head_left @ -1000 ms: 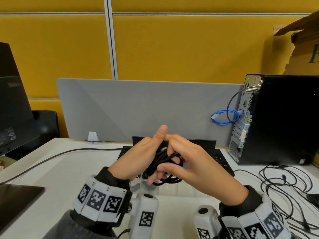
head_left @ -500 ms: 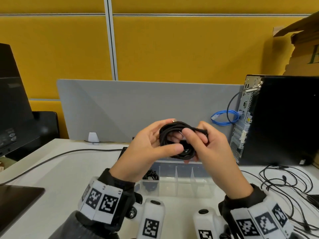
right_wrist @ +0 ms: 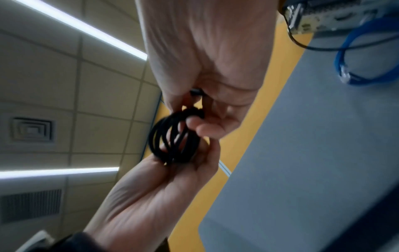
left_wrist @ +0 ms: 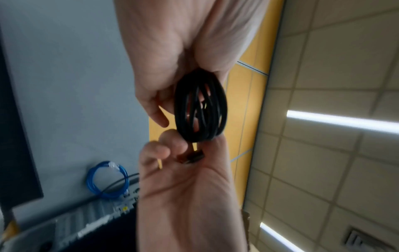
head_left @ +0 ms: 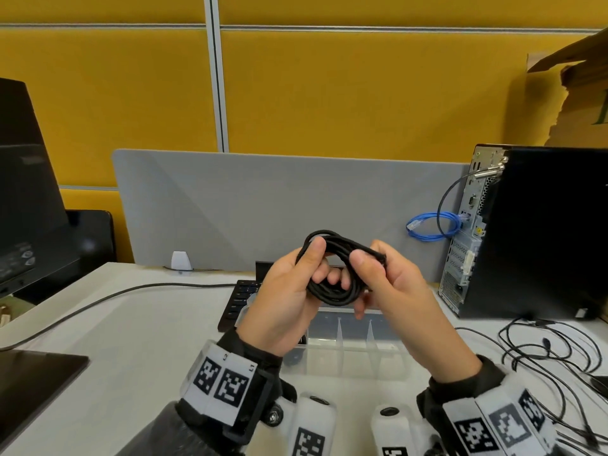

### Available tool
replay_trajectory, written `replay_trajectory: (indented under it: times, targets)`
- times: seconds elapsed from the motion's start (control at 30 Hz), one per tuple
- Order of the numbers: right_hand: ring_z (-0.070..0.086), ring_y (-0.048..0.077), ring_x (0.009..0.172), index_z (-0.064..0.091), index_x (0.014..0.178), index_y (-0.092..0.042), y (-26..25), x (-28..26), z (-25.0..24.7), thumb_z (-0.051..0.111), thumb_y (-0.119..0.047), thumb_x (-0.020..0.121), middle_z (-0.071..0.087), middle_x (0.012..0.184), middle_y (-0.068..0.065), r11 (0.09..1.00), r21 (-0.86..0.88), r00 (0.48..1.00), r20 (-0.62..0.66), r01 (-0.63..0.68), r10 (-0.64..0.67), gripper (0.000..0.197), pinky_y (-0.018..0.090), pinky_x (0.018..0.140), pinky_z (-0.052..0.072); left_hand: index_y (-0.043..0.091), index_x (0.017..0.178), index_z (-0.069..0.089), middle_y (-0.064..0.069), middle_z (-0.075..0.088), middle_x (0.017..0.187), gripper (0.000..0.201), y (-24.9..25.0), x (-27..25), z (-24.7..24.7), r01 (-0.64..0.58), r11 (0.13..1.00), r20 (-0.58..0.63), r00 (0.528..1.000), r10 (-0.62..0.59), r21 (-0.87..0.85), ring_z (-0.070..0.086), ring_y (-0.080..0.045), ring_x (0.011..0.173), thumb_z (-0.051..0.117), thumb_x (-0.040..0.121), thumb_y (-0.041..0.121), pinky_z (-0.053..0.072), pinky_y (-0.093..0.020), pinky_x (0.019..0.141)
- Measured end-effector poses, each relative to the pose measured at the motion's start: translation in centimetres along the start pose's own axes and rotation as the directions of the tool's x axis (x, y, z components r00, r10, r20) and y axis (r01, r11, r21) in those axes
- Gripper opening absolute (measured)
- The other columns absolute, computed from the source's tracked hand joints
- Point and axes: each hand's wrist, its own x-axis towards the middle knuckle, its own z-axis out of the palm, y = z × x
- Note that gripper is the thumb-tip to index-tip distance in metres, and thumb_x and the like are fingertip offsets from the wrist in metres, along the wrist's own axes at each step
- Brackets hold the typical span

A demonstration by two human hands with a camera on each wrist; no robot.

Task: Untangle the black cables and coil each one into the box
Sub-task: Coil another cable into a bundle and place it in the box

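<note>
A black cable [head_left: 332, 292], wound into a small ring of several loops, is held in the air between both hands. My left hand [head_left: 319, 263] grips its left side, thumb on top. My right hand [head_left: 360, 281] pinches the right side and holds the plug end. The left wrist view shows the cable coil [left_wrist: 200, 105] edge-on in the left hand [left_wrist: 172, 88], with the plug [left_wrist: 191, 157] in the other palm. In the right wrist view the right hand [right_wrist: 190, 116] holds the cable coil [right_wrist: 175, 141]. The clear divided box [head_left: 348, 348] sits on the table below the hands.
More loose black cables [head_left: 543, 350] lie tangled on the table at the right. A black PC tower [head_left: 543, 232] with a blue cable [head_left: 431, 227] stands behind them. A keyboard [head_left: 238, 299] is behind the box, and a monitor [head_left: 23, 199] is at the left.
Both hands have risen from just above the box. The cable, bunched in the fists a second ago, is now spread into an open ring between them.
</note>
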Motion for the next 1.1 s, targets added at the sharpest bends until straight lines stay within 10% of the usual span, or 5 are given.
replay_trajectory:
  times: [0.1, 0.27, 0.43, 0.57, 1.1]
  targets:
    - [0.053, 0.006, 0.080, 0.055, 0.083, -0.014, 0.1, -0.1, -1.4, 0.032, -0.053, 0.094, 0.058, 0.086, -0.001, 0.922, -0.371, 0.991, 0.106, 0.113, -0.078, 0.046, 0.017, 0.072, 0.044, 0.009, 0.076, 0.057, 0.003, 0.037, 0.057, 0.034, 0.5, -0.1, -0.2, -0.104, 0.971, -0.094, 0.988, 0.127, 0.215, 0.046, -0.011, 0.059, 0.049, 0.086, 0.041, 0.047, -0.028, 0.067]
    - [0.035, 0.009, 0.078, 0.061, 0.088, -0.017, -0.3, 0.0, -2.1, 0.032, -0.035, 0.095, 0.039, 0.085, -0.007, 0.372, -0.883, 0.892, 0.103, 0.285, -0.439, 0.034, 0.025, 0.064, 0.039, 0.011, 0.080, 0.052, 0.011, 0.043, 0.051, 0.036, 1.4, -0.2, -0.3, -0.209, 0.858, -0.050, 0.964, 0.262, 0.469, 0.043, -0.009, 0.057, 0.046, 0.088, 0.045, 0.045, -0.038, 0.074]
    - [0.049, 0.009, 0.070, 0.062, 0.095, -0.018, -0.4, 0.3, -2.5, 0.047, -0.021, 0.096, 0.050, 0.080, -0.005, 0.584, -0.765, 0.886, -0.039, 0.271, -0.462, 0.015, 0.013, 0.064, 0.042, 0.031, 0.068, 0.058, 0.011, 0.044, 0.059, 0.032, 0.8, -0.5, 0.7, -0.157, 0.930, 0.024, 0.987, 0.158, 0.333, 0.046, -0.008, 0.056, 0.042, 0.089, 0.050, 0.049, -0.037, 0.073]
    - [0.065, 0.014, 0.075, 0.066, 0.092, -0.016, -0.4, 0.2, -1.6, 0.055, -0.010, 0.091, 0.069, 0.079, 0.003, 0.966, -0.250, 0.979, -0.168, 0.068, -0.112, 0.012, 0.028, 0.072, 0.056, 0.020, 0.089, 0.060, -0.002, 0.040, 0.069, 0.034, 0.5, -0.6, 0.8, -0.098, 0.979, 0.017, 0.995, 0.097, 0.181, 0.046, -0.008, 0.056, 0.041, 0.081, 0.047, 0.048, -0.023, 0.061]
    - [0.067, 0.021, 0.082, 0.068, 0.100, -0.001, -0.5, 0.0, -0.5, 0.052, -0.010, 0.091, 0.072, 0.091, 0.016, 0.920, 0.297, 0.965, 0.012, -0.255, 0.264, 0.021, 0.027, 0.075, 0.056, 0.030, 0.072, 0.059, 0.015, 0.053, 0.063, 0.033, 0.3, -0.1, 0.1, -0.136, 0.873, -0.057, 0.981, 0.184, 0.468, 0.051, -0.007, 0.067, 0.041, 0.090, 0.052, 0.042, -0.030, 0.073]
